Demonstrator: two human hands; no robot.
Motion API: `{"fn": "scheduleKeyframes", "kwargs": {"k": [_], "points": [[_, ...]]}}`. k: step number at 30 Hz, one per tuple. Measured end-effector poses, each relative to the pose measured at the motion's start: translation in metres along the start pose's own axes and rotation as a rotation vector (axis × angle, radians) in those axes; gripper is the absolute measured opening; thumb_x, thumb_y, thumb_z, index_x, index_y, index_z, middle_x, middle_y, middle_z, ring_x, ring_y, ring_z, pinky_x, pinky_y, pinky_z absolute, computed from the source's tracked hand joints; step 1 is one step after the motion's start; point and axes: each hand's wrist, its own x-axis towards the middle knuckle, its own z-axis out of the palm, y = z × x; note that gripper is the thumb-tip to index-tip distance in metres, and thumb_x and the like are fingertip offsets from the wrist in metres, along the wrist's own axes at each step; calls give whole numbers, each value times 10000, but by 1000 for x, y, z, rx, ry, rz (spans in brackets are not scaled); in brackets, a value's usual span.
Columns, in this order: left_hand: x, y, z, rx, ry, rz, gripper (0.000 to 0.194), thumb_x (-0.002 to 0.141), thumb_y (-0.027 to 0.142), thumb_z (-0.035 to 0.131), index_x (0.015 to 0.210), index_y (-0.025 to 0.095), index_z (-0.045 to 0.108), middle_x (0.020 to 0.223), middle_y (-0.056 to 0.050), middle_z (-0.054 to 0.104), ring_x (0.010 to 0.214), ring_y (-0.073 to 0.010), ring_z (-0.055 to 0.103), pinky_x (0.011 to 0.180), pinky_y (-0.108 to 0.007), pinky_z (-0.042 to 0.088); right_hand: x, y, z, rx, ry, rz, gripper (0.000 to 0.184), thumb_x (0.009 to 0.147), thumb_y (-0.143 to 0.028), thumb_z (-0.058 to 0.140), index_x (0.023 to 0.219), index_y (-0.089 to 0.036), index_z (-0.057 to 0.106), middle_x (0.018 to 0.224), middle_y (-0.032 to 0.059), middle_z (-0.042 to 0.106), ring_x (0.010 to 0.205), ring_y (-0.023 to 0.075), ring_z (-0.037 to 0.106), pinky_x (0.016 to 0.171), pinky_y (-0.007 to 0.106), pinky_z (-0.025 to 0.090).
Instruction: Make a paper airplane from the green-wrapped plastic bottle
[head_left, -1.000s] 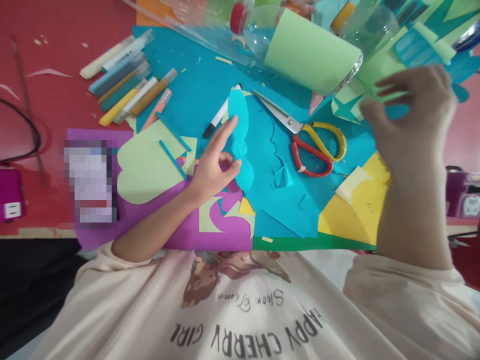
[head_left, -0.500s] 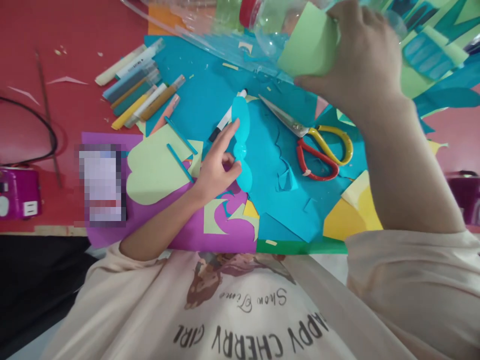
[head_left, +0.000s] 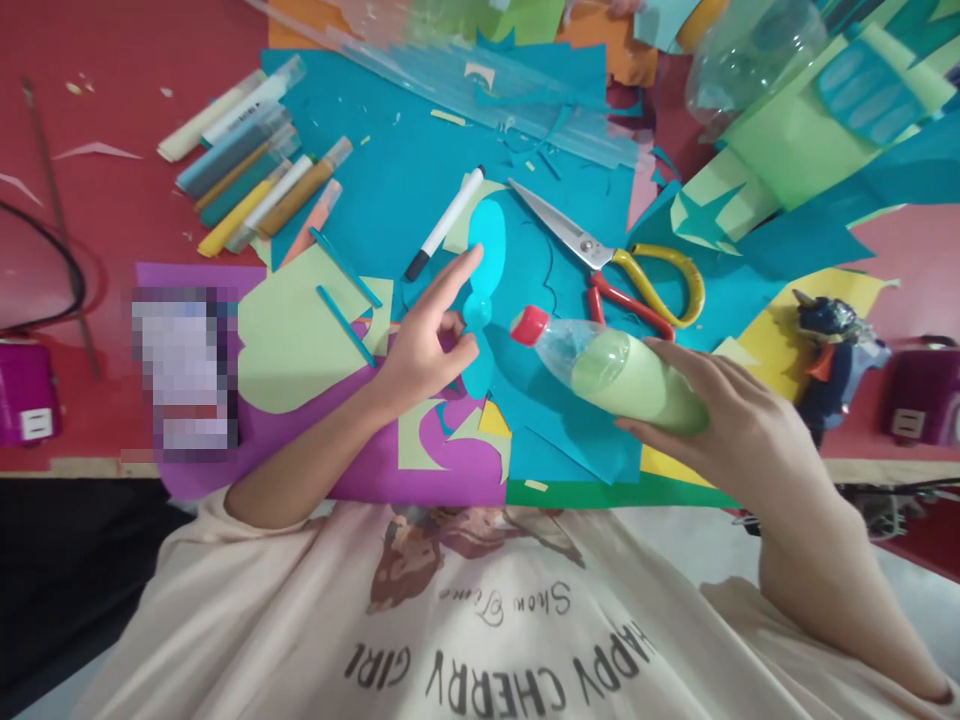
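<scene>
My left hand (head_left: 424, 345) rests on the paper pile. Its thumb and curled fingers pinch the narrow waist of a light blue paper cutout (head_left: 487, 235), and the index finger lies stretched along it. My right hand (head_left: 727, 420) grips a clear plastic bottle (head_left: 600, 365) with a red cap (head_left: 529, 325) and a light green paper wrap. The bottle lies nearly level just right of the cutout, its cap pointing at my left hand.
Red-and-yellow scissors (head_left: 645, 280) and a black-tipped marker (head_left: 444, 222) lie on teal paper. Several pens (head_left: 255, 180) sit at the upper left. A glue gun (head_left: 832, 345) is at the right, and a second bottle (head_left: 750, 50) at the top right. Purple paper (head_left: 300, 440) lies near me.
My right hand reached to the top of the table, took the green-wrapped bottle and brought it down beside the cutout. My left hand stayed on the cutout.
</scene>
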Motion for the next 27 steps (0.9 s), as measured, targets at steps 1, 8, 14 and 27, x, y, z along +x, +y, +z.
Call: {"fn": "scheduleKeyframes", "kwargs": {"k": [1, 8, 14, 27], "points": [[0, 1, 0, 0, -3, 1, 641, 919, 281, 513, 1500, 389, 264, 1574, -68, 342, 724, -98, 605, 555, -231, 535, -1, -2, 0, 4, 2, -8, 532, 894, -494, 566, 1299, -154, 502, 981, 166, 727, 833, 316, 721, 633, 408, 612], [0, 0, -1, 3, -41, 15, 661, 923, 276, 505, 1505, 427, 231, 1590, -53, 315, 716, -100, 607, 558, -248, 555, 6, -6, 4, 12, 21, -40, 565, 890, -483, 573, 1362, -189, 475, 960, 135, 735, 828, 299, 725, 645, 396, 618], [-1, 2, -1, 20, -68, 35, 661, 926, 277, 513, 1497, 455, 234, 1579, -22, 331, 736, -115, 625, 620, -302, 601, 10, -6, 5, -4, 36, -58, 521, 914, -519, 517, 1267, -137, 543, 921, 160, 736, 807, 304, 730, 616, 390, 612], [-2, 2, -1, 27, -95, 52, 641, 939, 327, 506, 1497, 460, 220, 1586, -39, 322, 758, -127, 649, 622, -310, 597, 9, -6, 8, -47, 29, -79, 516, 905, -497, 549, 1227, -94, 565, 925, 166, 728, 810, 286, 724, 638, 361, 603]]}}
